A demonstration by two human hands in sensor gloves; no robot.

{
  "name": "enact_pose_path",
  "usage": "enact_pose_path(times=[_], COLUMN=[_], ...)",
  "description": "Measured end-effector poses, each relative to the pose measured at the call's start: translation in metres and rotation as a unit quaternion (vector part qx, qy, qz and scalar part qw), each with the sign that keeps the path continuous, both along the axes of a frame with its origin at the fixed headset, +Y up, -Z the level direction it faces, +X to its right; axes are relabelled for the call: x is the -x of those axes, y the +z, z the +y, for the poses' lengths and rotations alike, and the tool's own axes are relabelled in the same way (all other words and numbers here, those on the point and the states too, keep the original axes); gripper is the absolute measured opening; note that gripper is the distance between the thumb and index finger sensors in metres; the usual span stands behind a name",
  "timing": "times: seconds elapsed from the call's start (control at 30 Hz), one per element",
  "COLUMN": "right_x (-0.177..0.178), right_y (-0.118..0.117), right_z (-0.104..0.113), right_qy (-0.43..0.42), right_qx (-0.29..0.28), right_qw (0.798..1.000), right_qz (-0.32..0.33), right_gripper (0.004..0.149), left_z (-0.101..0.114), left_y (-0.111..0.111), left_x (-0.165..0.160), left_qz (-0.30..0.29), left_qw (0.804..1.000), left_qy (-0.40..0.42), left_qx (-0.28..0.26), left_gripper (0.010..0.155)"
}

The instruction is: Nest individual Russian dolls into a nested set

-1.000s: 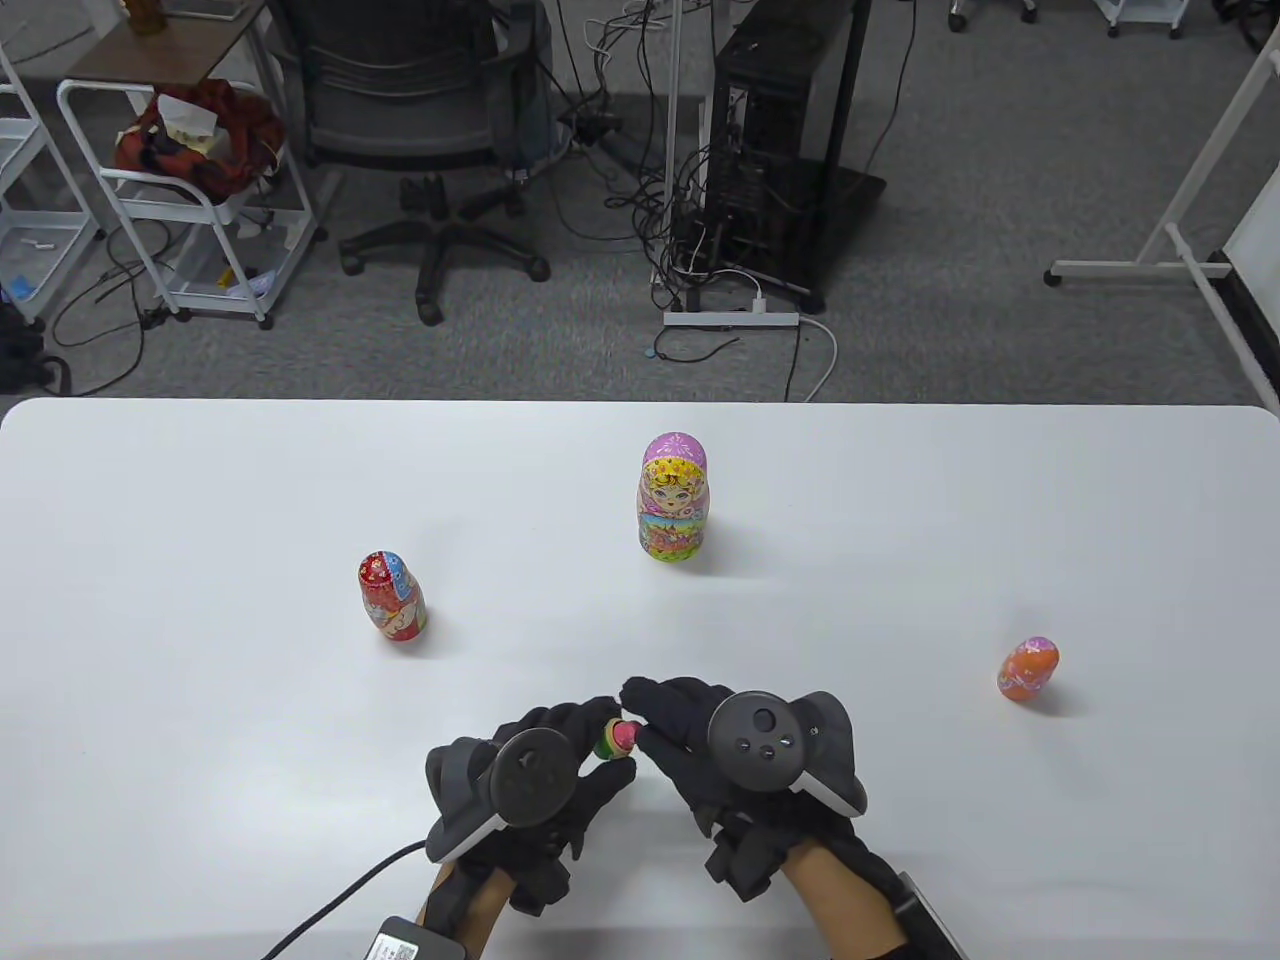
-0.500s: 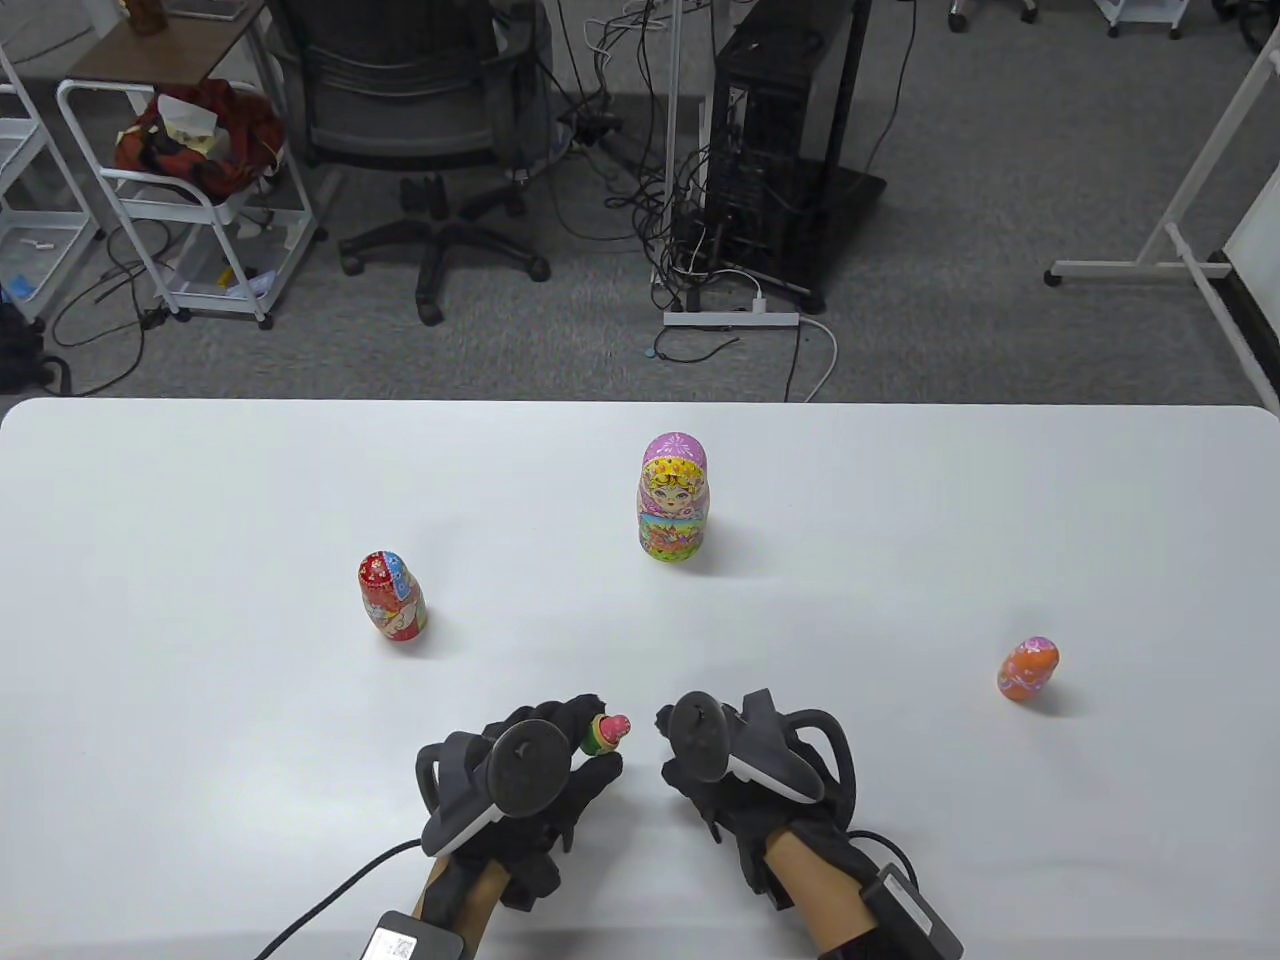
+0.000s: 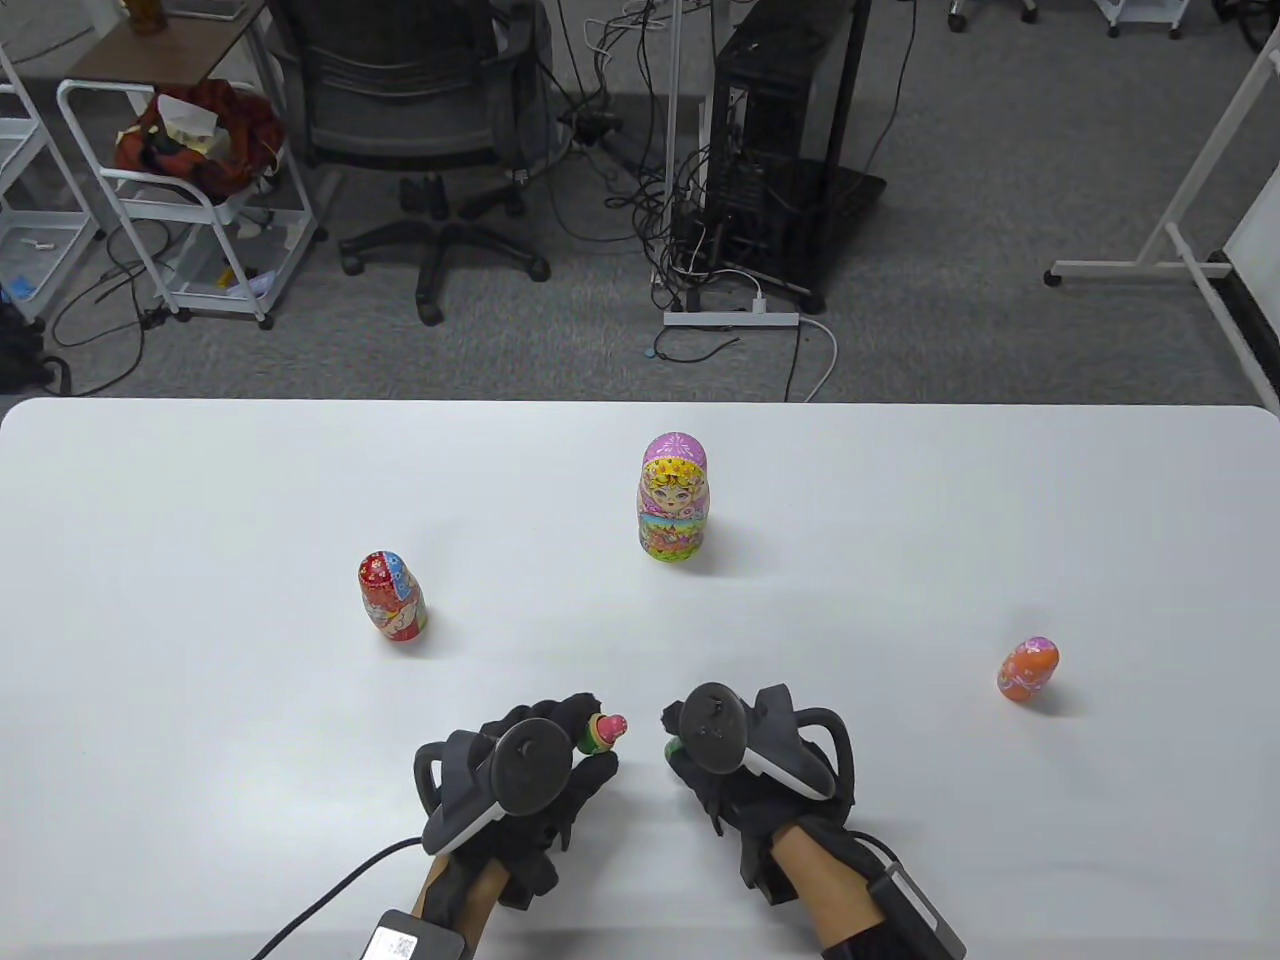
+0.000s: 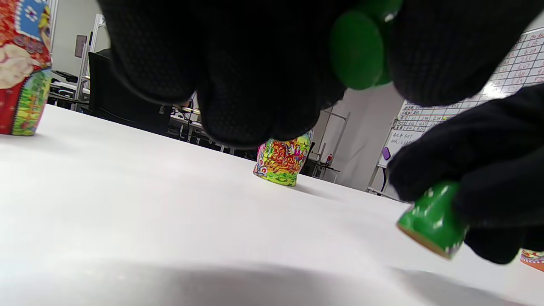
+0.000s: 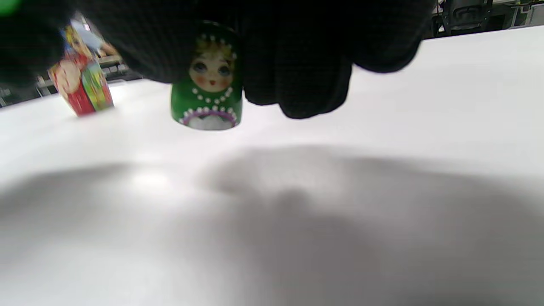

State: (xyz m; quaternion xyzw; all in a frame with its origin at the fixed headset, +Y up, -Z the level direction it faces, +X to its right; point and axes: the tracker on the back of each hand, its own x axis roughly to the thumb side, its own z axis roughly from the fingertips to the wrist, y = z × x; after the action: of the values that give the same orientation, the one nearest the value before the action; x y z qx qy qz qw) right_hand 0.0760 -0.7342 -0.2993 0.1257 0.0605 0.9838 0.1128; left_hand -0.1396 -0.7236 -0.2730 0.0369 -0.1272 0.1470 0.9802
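Note:
My left hand [image 3: 588, 738] grips the green lower half of a small doll [image 3: 598, 740], and a tiny pink doll [image 3: 615, 725] sticks out of it. The half's green base shows between my fingers in the left wrist view [image 4: 357, 51]. My right hand [image 3: 678, 745] holds the matching green upper half [image 3: 672, 748] just above the table, a short gap right of the left hand. Its painted face shows in the right wrist view [image 5: 208, 80], and it also shows in the left wrist view [image 4: 431, 221].
A red doll [image 3: 392, 596] stands to the left. A large pink and yellow doll [image 3: 673, 497] stands at the table's middle. An orange doll [image 3: 1027, 669] stands to the right. The white table [image 3: 200, 700] ends at a far edge with chairs and cables beyond.
The hands met on the small green doll a second ago. My right hand has pulled away to the right with the upper half, leaving the tiny pink doll exposed in the lower half.

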Motion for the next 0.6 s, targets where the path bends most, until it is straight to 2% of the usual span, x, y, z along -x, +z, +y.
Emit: enact_pose_path(times=[0.13, 0.27, 0.4, 0.6], right_x=[-0.006, -0.005, 0.003, 0.011], right_y=[0.004, 0.01, 0.014, 0.018], right_z=[0.019, 0.034, 0.037, 0.036], right_qy=[-0.087, -0.199, -0.205, -0.188], right_qx=[-0.049, -0.07, -0.068, -0.077], right_qw=[0.995, 0.977, 0.975, 0.977], right_qz=[-0.005, 0.026, 0.058, 0.068], right_gripper=[0.051, 0.052, 0.051, 0.051], left_z=[-0.001, -0.002, -0.001, 0.002], left_y=[0.0, -0.001, -0.001, 0.002], left_x=[0.0, -0.001, -0.002, -0.006], left_qz=[0.003, 0.001, -0.005, -0.016], left_qw=[1.0, 1.0, 1.0, 1.0], left_qy=[-0.003, -0.013, -0.015, -0.017], left_qx=[0.001, 0.004, 0.003, -0.009], left_gripper=[0.069, 0.069, 0.069, 0.069])
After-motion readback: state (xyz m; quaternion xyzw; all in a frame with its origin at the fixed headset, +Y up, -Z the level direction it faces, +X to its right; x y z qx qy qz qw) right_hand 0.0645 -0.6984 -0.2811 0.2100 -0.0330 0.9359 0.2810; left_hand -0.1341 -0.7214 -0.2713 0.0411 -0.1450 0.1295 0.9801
